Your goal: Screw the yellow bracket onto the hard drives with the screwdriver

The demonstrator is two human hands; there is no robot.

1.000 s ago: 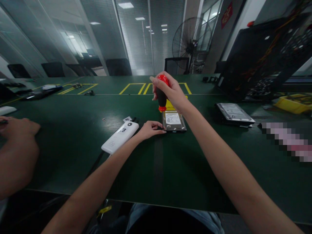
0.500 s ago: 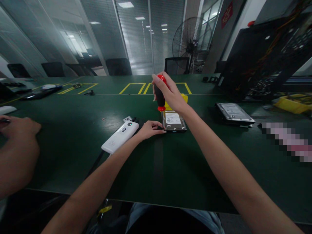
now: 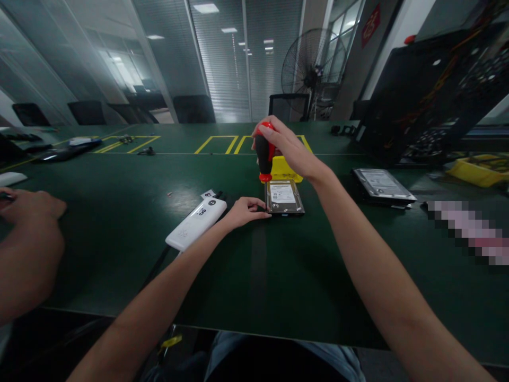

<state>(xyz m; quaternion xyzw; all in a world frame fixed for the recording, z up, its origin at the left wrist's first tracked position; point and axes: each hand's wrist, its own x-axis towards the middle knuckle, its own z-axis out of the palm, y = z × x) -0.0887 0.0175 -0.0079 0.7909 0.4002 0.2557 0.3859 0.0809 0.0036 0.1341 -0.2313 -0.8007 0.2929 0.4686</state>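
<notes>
My right hand (image 3: 287, 144) is closed around the red-and-black handle of a screwdriver (image 3: 263, 154), held upright with its tip pointing down at the left side of a hard drive (image 3: 284, 196). The drive lies flat on the green table, its white label facing up. At the drive's left edge, my left hand (image 3: 248, 210) pinches the near-left corner between thumb and fingers. Just behind the drive stands a yellow tray (image 3: 285, 168), partly covered by my right hand. The screwdriver's tip is too small to make out.
A white power bank (image 3: 196, 222) with a cable lies left of my left forearm. Stacked hard drives (image 3: 382, 185) sit to the right, near a black computer case (image 3: 421, 101) and a yellow bin (image 3: 481, 168). Another person's hand (image 3: 34, 204) rests at the far left.
My right hand has turned about the screwdriver handle, with its wrist swinging to the right. More of the yellow tray now shows. My left hand and the drive have stayed in place.
</notes>
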